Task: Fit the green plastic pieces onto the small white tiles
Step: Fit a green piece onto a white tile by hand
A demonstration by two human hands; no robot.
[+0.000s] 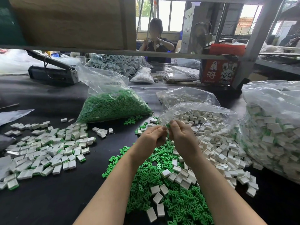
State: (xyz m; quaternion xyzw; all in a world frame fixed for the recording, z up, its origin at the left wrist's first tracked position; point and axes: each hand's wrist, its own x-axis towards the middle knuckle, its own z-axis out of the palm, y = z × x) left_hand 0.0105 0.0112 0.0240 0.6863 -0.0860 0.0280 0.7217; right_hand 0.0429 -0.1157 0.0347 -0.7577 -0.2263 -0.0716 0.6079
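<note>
A green piece (167,125) is pinched between the curled left hand (151,137) and right hand (181,135) above the tabletop (48,200)

A black worktable (48,98) runs beneath a grey metal shelf frame (253,46) holding a brown cardboard sheet (69,21). Beyond it, daylight comes through barred windows (172,15), and a red printed carton (219,70) stands against the frame's post.
</note>
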